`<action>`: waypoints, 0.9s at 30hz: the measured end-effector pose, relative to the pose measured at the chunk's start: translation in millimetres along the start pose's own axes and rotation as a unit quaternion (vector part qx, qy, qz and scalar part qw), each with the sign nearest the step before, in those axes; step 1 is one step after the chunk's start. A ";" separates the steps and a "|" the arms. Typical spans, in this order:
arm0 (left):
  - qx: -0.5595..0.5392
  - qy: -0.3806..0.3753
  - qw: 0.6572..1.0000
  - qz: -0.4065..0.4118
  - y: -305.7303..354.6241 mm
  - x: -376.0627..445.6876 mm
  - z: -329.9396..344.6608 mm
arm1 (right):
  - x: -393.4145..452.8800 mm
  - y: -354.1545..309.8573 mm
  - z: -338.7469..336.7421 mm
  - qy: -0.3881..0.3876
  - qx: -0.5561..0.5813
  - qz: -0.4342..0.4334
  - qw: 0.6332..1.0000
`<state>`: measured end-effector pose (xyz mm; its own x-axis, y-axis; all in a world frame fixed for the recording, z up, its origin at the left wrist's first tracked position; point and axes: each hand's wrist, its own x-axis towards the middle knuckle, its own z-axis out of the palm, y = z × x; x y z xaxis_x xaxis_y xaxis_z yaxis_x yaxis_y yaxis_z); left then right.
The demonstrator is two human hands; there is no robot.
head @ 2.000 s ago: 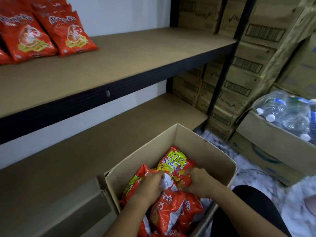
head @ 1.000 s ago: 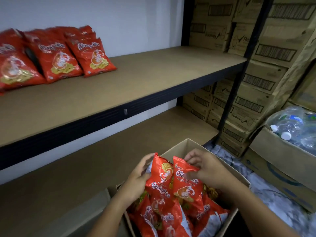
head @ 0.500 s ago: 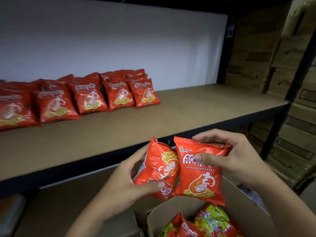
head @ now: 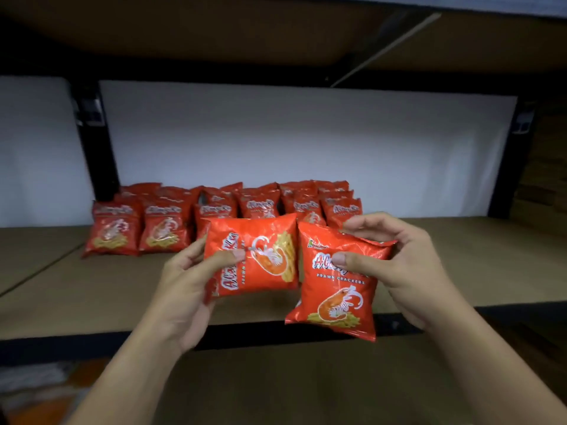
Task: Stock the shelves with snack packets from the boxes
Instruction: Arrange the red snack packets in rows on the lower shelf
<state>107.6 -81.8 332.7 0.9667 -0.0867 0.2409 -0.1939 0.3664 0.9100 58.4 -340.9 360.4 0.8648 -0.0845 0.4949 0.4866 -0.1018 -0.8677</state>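
A shelf [head: 429, 265] runs across the view, with a wall [head: 306, 148] behind it and another shelf board [head: 214, 35] above; rows of packets [head: 165, 225] stand at the back of the shelf, left of centre, just before the wall; two uprights [head: 98, 154] flank the bay, one left, one right; the left hand [head: 184, 286] holds a sideways packet [head: 257, 259] before the shelf's front edge; the right hand [head: 395, 265] holds an upright packet [head: 337, 289] just right of it, their edges touching or nearly so; both held packets sit in front of the stocked rows; a lower shelf [head: 306, 388] lies beneath.
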 end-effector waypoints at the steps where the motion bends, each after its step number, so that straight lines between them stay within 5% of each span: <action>1: 0.002 0.015 1.000 0.006 6.7 3.0 -8.9 | 7.6 1.9 8.6 -0.005 0.006 -0.003 1.000; 8: 0.058 0.156 0.977 0.130 55.0 26.3 -77.7 | 53.4 20.8 83.7 -0.016 -0.001 -0.046 0.999; 19: 0.386 0.119 0.909 0.100 99.9 96.9 -211.3 | 120.7 74.5 226.6 -0.050 -0.012 -0.068 0.996; 27: 0.489 0.148 0.851 0.118 71.9 135.2 -245.7 | 143.0 98.5 290.9 -0.029 -0.144 -0.130 0.981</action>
<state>265.5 160.5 347.8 0.8535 0.1719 0.4918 -0.2950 -0.6187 0.7281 266.0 -74.7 332.0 0.7254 0.0377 0.6873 0.6443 -0.3884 -0.6588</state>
